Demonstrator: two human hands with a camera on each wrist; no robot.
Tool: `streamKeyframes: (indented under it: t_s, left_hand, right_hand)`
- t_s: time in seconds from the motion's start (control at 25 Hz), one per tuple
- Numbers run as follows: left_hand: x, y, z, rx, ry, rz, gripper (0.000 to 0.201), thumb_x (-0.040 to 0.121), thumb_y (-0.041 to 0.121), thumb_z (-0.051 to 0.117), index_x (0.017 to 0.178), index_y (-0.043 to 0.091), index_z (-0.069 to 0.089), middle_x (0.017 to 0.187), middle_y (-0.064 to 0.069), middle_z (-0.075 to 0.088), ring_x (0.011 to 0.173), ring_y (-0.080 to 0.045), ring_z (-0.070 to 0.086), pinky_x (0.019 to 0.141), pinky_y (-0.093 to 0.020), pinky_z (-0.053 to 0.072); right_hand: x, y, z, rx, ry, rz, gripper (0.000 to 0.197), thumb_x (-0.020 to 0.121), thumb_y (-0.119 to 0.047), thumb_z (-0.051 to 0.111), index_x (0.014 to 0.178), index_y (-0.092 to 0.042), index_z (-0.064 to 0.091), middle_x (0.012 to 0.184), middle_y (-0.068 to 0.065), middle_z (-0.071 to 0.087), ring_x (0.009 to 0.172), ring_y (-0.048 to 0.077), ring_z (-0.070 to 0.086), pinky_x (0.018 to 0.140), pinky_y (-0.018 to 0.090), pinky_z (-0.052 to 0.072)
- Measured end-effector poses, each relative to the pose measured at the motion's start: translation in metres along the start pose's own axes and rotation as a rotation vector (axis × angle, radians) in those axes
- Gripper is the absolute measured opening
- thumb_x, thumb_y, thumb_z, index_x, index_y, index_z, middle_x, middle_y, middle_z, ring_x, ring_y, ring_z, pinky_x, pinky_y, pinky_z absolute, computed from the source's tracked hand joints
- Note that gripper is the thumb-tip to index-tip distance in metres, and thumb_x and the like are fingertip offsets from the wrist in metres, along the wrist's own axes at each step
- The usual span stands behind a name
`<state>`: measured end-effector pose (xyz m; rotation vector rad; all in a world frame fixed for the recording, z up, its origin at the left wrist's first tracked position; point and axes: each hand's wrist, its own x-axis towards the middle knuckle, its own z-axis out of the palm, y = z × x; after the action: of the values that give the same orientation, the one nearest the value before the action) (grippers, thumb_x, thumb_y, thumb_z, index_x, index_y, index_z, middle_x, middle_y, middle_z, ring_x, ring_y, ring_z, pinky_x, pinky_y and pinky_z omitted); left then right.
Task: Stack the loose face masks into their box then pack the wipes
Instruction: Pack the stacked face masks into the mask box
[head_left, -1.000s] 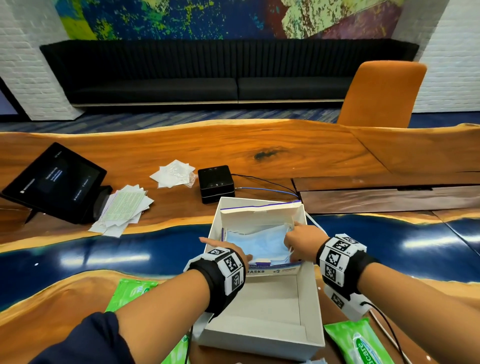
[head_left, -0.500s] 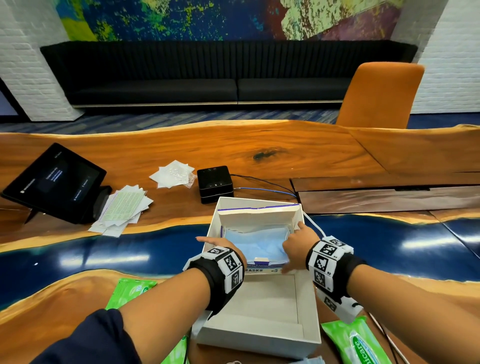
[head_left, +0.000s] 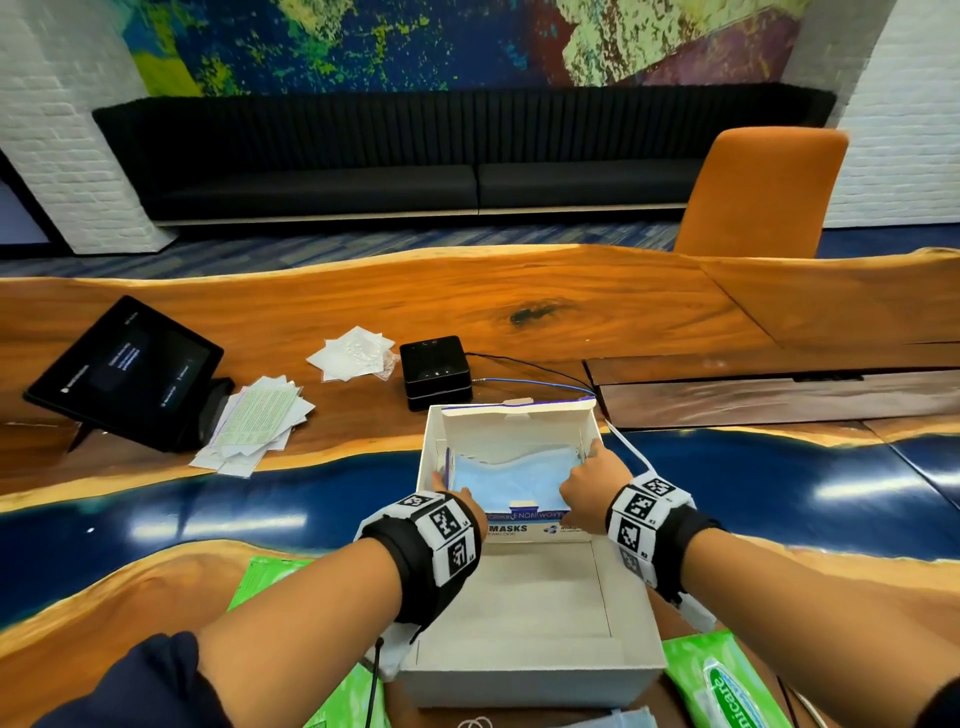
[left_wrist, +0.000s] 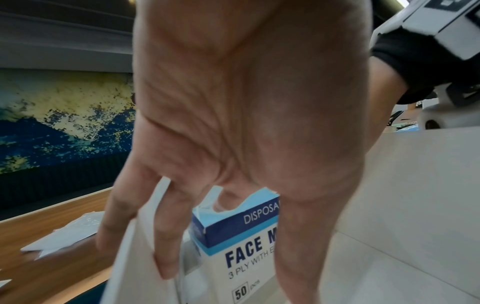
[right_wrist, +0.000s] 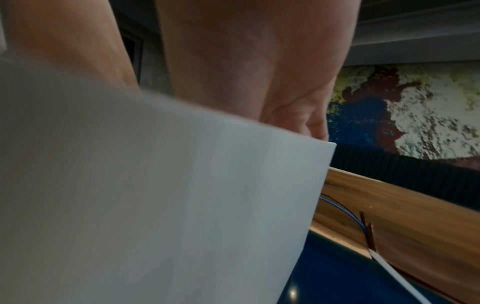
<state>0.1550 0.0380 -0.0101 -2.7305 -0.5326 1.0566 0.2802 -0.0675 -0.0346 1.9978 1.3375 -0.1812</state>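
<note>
**Inspector A:** Starting lower left of the head view: a green wipes pack (head_left: 270, 582) lies on the table, partly under the left forearm. Judged soft, light and slick in its film; best taken flat by the long edges, not by a corner.

**Inspector B:** Noted. The left hand (head_left: 457, 501)?

**A:** At the left wall of the face mask box (head_left: 511, 522). In the left wrist view its fingers (left_wrist: 166, 242) are nearly straight and spread, straddling the thin cardboard wall, some outside and some inside. It steadies the wall; it pinches nothing that I can see.

**B:** And the masks?

**A:** The stack of blue face masks (head_left: 514, 478) lies inside that box, centre of the frame, slightly rumpled on top. The box itself stands in the far end of a larger white carton (head_left: 530, 680). Masks judged very light, limp and prone to sliding off one another; press the pile flat from both short ends instead of lifting single sheets. The box walls are thin card and will bow under a hard squeeze.

**B:** Right hand (head_left: 589, 480)?

**A:** At the right end of the stack, against the box's right wall, fingers pointing down into the box. The wrist view is filled by white card, so whether they pinch mask edges or only press, I cannot tell.

**B:** Further right?

**A:** A second wipes pack (head_left: 727, 686) at lower right, beside the carton. At the bottom edge, more loose blue mask material (head_left: 618, 719) shows, not yet boxed.
</note>
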Motion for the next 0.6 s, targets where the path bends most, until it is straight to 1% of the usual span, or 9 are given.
streamKeyframes:
  t_s: [0.08,0.12,0.16,0.2,0.24,0.32,0.4,0.52,0.6]
  left_hand:
    - [0.006,-0.003,0.007,0.005,0.001,0.015,0.053,0.094,0.022,0.051,0.141,0.000,0.037,0.138,-0.023,0.044,0.135,-0.032,0.036,0.115,-0.043,0.023]
    - [0.007,-0.003,0.009,0.010,-0.023,0.016,0.057,0.090,0.032,0.058,0.138,0.005,0.043,0.115,-0.019,0.058,0.124,-0.030,0.049,0.106,-0.042,0.036]
    - [0.007,-0.002,0.010,0.007,-0.046,0.005,0.064,0.085,0.044,0.061,0.137,0.010,0.045,0.087,-0.012,0.058,0.109,-0.027,0.058,0.095,-0.038,0.045]
    - [0.005,-0.001,0.010,0.026,-0.044,0.017,0.068,0.081,0.052,0.062,0.136,0.015,0.046,0.073,-0.006,0.050,0.098,-0.025,0.061,0.087,-0.035,0.047]
    - [0.005,0.002,0.012,0.017,-0.022,0.020,0.069,0.081,0.055,0.061,0.136,0.017,0.046,0.073,-0.005,0.049,0.094,-0.025,0.060,0.083,-0.033,0.047]
    - [-0.001,0.002,0.012,0.025,-0.004,0.007,0.070,0.081,0.057,0.059,0.138,0.019,0.043,0.103,-0.010,0.059,0.105,-0.025,0.059,0.087,-0.034,0.046]
    - [-0.006,0.001,0.010,0.027,0.030,-0.005,0.070,0.082,0.057,0.059,0.139,0.020,0.042,0.129,-0.010,0.053,0.115,-0.026,0.056,0.092,-0.036,0.044]
    - [-0.027,0.000,0.004,0.036,0.025,-0.007,0.068,0.087,0.052,0.054,0.143,0.017,0.036,0.143,-0.010,0.043,0.125,-0.027,0.049,0.098,-0.035,0.041]
    - [-0.043,0.000,-0.001,0.060,0.020,0.002,0.068,0.093,0.048,0.047,0.146,0.010,0.028,0.147,-0.012,0.038,0.131,-0.028,0.043,0.101,-0.035,0.038]
  right_hand:
    - [-0.001,0.002,0.003,0.011,0.036,-0.007,0.049,0.095,-0.051,0.039,0.114,-0.011,0.062,0.114,0.006,0.065,0.110,0.026,0.057,0.109,0.041,0.026]
    - [-0.003,0.004,0.004,0.026,0.058,-0.009,0.051,0.094,-0.053,0.040,0.114,-0.011,0.062,0.114,0.006,0.065,0.110,0.026,0.057,0.108,0.039,0.027]
    - [-0.005,0.006,0.005,0.039,0.083,-0.016,0.053,0.093,-0.054,0.041,0.115,-0.011,0.062,0.116,0.006,0.064,0.111,0.026,0.055,0.106,0.037,0.028]
    - [-0.007,0.008,0.006,0.054,0.110,-0.024,0.055,0.092,-0.055,0.042,0.117,-0.011,0.062,0.118,0.006,0.062,0.114,0.026,0.053,0.105,0.037,0.028]
    - [-0.010,0.010,0.005,0.068,0.133,-0.031,0.056,0.091,-0.056,0.042,0.119,-0.011,0.062,0.121,0.006,0.060,0.116,0.026,0.051,0.104,0.036,0.030]
    - [-0.018,0.013,0.004,0.088,0.145,-0.038,0.057,0.091,-0.058,0.040,0.121,-0.015,0.061,0.125,0.005,0.056,0.118,0.026,0.049,0.103,0.037,0.033]
    - [-0.027,0.015,0.002,0.096,0.142,-0.044,0.055,0.091,-0.059,0.039,0.126,-0.021,0.060,0.134,0.004,0.049,0.123,0.026,0.045,0.105,0.038,0.033]
    - [-0.044,0.015,-0.003,0.136,0.161,-0.053,0.053,0.091,-0.058,0.042,0.135,-0.029,0.049,0.145,0.002,0.038,0.133,0.024,0.035,0.110,0.038,0.028]
    - [-0.061,0.013,-0.010,0.160,0.210,-0.046,0.050,0.091,-0.057,0.043,0.131,-0.028,0.053,0.139,0.002,0.045,0.128,0.023,0.040,0.107,0.036,0.032]
